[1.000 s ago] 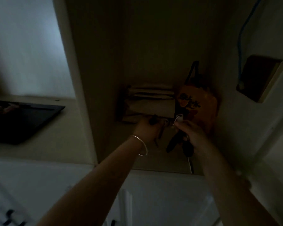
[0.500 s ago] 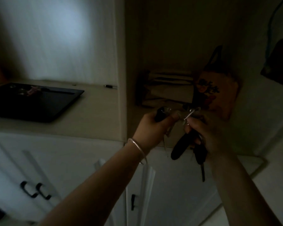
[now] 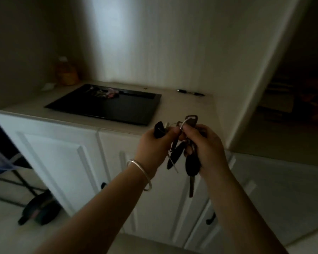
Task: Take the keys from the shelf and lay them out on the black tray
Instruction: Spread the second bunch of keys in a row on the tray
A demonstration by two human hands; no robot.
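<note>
Head view, dim light, some blur. Black tray (image 3: 117, 110) sits on the beige countertop (image 3: 182, 107), toward its left half, front edge close to the counter's front edge. Tray contents: one small cluster of keys (image 3: 106, 94) with a pinkish tag at the far edge, left of centre; rest of the tray surface bare. Individual pieces in that cluster too dark to separate

Both hands are out in front of the counter's front edge, right of the tray, over the white cabinet doors (image 3: 66, 162). Left hand (image 3: 154, 145) is clamped on a dark key head at the top of a key bunch (image 3: 182, 153), fingers curled around it. Right hand (image 3: 207, 145) pinches the metal ring of the same bunch between thumb and fingertips, a flat key head sticking up above them. Below the hands hang a long dark fob, a black-headed key with blade pointing down, and a thin metal piece. Bunch is in the air, not touching counter or tray

Silver bangle (image 3: 141, 173) on the left wrist. Pen (image 3: 190, 92) lies at the counter's back edge, right of the tray. Yellowish jar (image 3: 66, 72) in the back left corner. Shelf recess (image 3: 292, 99) at right, contents too dark to identify
</note>
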